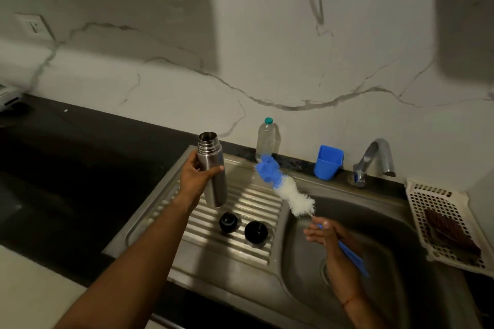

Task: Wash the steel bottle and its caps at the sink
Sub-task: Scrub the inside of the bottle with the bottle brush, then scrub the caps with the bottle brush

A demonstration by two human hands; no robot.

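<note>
Left hand wraps round the middle of the steel bottle, thumb across its front. The bottle is a brushed-metal cylinder with a threaded, open neck, held nearly upright above the far left of the ribbed drainboard. Right hand, somewhat blurred, grips the flat blue handle of a bottle brush over the near side of the sink basin. The brush slants up and to the left, its fluffy bristles white near the hand and blue at the tip. The hands are well apart, and brush and bottle do not touch.

Two round black caps lie on the drainboard below the bottle – a small cap on the left and a wider cap just to its right.

Along the far edge stand a clear plastic bottle with a teal lid, a tapered blue plastic cup and a curved metal faucet. At the right sits a white perforated basket holding a dark brown scrub pad.
</note>
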